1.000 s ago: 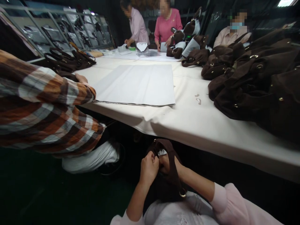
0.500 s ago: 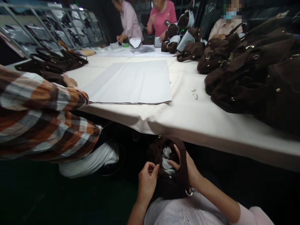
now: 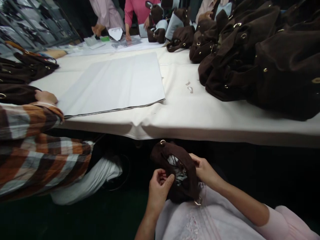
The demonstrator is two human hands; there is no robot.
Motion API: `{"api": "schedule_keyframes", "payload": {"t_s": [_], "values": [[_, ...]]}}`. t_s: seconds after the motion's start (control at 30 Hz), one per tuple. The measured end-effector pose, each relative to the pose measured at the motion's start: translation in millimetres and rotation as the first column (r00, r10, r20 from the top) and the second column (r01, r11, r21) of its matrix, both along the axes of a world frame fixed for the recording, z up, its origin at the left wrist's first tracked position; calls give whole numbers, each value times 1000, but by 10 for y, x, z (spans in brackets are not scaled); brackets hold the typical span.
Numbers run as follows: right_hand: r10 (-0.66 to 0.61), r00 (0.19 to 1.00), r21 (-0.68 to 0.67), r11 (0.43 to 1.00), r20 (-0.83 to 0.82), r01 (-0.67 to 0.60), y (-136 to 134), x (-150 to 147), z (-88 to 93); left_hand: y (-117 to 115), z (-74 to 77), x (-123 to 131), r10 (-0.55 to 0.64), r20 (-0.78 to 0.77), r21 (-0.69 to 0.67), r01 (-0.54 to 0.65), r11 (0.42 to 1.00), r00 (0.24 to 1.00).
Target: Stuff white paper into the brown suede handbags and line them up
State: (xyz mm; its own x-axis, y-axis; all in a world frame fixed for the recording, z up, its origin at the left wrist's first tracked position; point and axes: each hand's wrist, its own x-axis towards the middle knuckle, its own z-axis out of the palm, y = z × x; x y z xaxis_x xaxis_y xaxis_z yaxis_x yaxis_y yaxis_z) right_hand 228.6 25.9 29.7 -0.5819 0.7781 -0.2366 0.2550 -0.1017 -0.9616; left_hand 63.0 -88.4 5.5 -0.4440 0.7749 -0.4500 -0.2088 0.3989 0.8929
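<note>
While the open brown bag point(image 3: 189, 166) sits close against the shirt point(image 3: 186, 221), presumably for steadiness, the left hand point(image 3: 159, 188) and right hand point(image 3: 207, 171) flank it, whether gripping indiscernible.

Tabletop point(image 3: 180, 110) edge crosses the way just beyond the bag point(image 3: 178, 193). Passage above: strip between paper sheets point(image 3: 120, 83) and bag pile point(image 3: 245, 63), only flat scraps point(image 3: 190, 89) in it. Pile blocks right; plaid sleeve point(image 3: 32, 116) blocks near left. Handle point(image 3: 191, 166) arches over bag's open mouth.
</note>
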Motion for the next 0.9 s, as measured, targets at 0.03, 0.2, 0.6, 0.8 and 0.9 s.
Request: {"api": "schedule_keyframes", "payload": {"t_s": [0.03, 0.2, 0.6, 0.8, 0.9], "values": [[-26, 1000, -50, 998, 9, 26, 27, 28, -48, 18, -7, 36, -1, -36, -12, 0, 1000, 999], [-123, 978, -79, 987, 168, 137, 140, 32, -299, 203, 22, 198, -55, -340, -111, 19, 994, 939], [-250, 931, 175, 962, 267, 208, 62, -253, -288, 334, 151, 212, -177, -560, -349, -37, 936, 809], [-306, 941, 177, 944, 145, 279, -31, -272, -377, 279, 88, 134, -80, -553, -279, -94, 956, 830], [-303, 945, 142, 948, 121, 286, -39, -251, -373, 248, 26, 114, -5, -566, -196, -129, 972, 824]]}}
